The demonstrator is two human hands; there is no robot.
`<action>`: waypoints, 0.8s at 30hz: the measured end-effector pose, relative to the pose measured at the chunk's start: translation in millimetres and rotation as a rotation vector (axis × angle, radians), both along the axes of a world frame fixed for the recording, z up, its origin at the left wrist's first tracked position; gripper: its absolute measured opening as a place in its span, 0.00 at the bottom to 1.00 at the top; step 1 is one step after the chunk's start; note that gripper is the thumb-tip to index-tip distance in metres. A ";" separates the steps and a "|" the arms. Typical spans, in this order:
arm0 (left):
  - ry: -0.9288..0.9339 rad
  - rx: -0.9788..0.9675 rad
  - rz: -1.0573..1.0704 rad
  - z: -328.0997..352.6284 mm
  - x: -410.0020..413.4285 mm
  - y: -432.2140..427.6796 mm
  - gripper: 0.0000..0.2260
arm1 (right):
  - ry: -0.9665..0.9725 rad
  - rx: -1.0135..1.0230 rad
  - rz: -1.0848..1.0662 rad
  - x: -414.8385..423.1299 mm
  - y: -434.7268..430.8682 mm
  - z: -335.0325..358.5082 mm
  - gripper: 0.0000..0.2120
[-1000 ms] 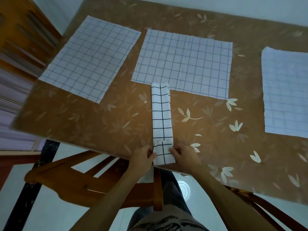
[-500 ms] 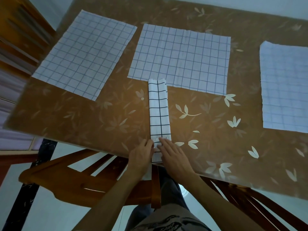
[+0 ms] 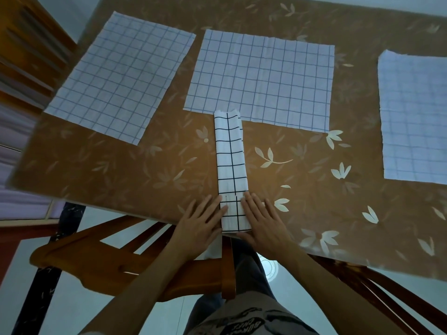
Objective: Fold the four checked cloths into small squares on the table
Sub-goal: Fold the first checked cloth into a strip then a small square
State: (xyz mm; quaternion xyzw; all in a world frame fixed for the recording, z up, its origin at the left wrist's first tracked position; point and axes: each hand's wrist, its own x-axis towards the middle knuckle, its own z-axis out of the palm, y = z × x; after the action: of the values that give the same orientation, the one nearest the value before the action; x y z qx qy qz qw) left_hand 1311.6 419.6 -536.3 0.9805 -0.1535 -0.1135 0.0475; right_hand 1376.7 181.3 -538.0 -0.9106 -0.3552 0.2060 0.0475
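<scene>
I have the strip-folded cloth (image 3: 231,153) lying straight away from me on the table (image 3: 145,170). Its near end sits at the near edge, between my hands, and its far end just overlaps the near edge of the middle flat cloth (image 3: 261,78). A second ago both hands were curled in and pinching the sides of that near end. Now they have spread out. The left hand (image 3: 200,223) lies flat with its fingers straight, their tips touching the strip's left edge. The right hand (image 3: 263,221) lies flat the same way against the right edge. Neither hand grips anything.

A short cross-edge shows on the strip just beyond my fingertips, so I read the near end as already turned over once, and I take the hands to be pressing that first short fold down. If so, the strip still needs further folds along its length before it becomes a small square.

The other checked cloths are still fully open: the left flat cloth (image 3: 121,85) toward the far left corner, the middle one along the far side, and the right flat cloth (image 3: 416,117) at the right edge. By my judgement the task is early, with one cloth partly done and three untouched.
</scene>
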 end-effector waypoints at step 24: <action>0.046 -0.552 0.417 33.9 52.1 -4.0 0.24 | 0.323 0.515 -0.416 47.1 6.4 25.2 0.25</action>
State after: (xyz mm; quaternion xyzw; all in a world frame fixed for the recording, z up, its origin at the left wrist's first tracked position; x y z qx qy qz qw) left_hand 1363.6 415.6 -502.4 0.9381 0.0264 -0.0778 0.3366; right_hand 1423.9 187.7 -512.8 -0.8772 -0.1908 0.2370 0.3714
